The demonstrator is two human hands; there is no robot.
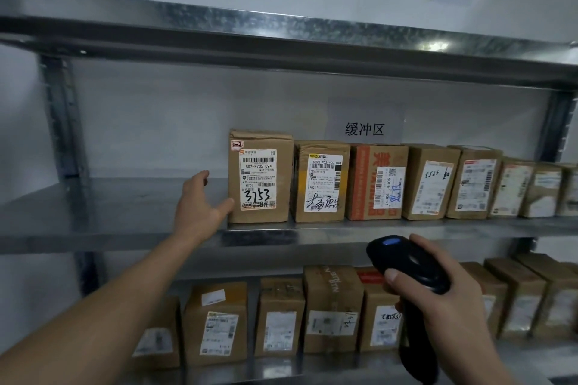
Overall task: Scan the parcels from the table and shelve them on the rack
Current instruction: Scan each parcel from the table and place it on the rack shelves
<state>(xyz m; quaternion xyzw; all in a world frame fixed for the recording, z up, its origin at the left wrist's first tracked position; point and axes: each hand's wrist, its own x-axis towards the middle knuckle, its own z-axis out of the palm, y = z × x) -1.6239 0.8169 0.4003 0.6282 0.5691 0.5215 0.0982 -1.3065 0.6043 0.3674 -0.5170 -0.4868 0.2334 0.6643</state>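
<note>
The left half of the grey galvanised-metal middle shelf (103, 212) is open, from its slotted left upright (62, 116) across to the brown cardboard parcel marked "3753" (259, 141). That parcel stands upright near the shelf's front edge, at the left end of a row of cardboard parcels (431, 181) that runs close-packed to the shelf's right end. Your left hand (200, 206) is open, with the fingers straight over the bare metal beside the parcel's left face and the thumb tip touching its lower left corner. Your right hand (444, 300) is below the front edge and grips a black plastic handheld scanner (406, 262) with a blue light on its head.

There is tall clearance between the row and the metal upper shelf (281, 28). The lower shelf (281, 369) carries a second row of taped boxes (331, 309).

The wall behind is white, with a paper sign (364, 122) printed in black characters. The shelf metal is dull and mottled. The boxes are creased, carry white shipping labels, and one is printed orange-red (362, 181).
</note>
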